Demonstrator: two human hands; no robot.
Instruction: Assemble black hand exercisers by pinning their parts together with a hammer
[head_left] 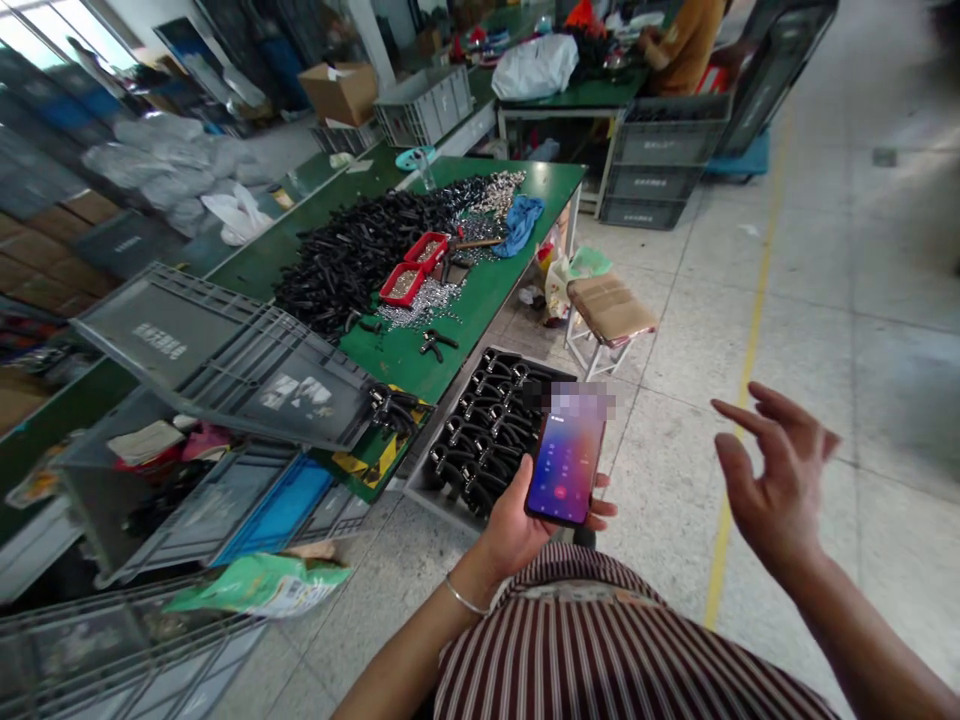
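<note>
My left hand [519, 525] is wrapped round a smartphone [568, 460], thumb along one edge and fingertips showing past the other. Its screen is lit purple and orange, with a red round button low down; the top is blurred out. Off to the right, my right hand [776, 475] hangs in the air over the floor, fingers apart and holding nothing. Just beyond the phone, a grey crate [420, 497] contains rows of black hand grip strengtheners [487, 430]. The phone and left hand hide part of it.
A green workbench [480, 335] bears a pile of black handles [360, 240], red trays [403, 286] of small parts and a blue cloth [519, 225]. Grey crates [225, 350] lean at left. A padded stool [611, 308] stands beside the bench. A person [686, 45] sits farther back.
</note>
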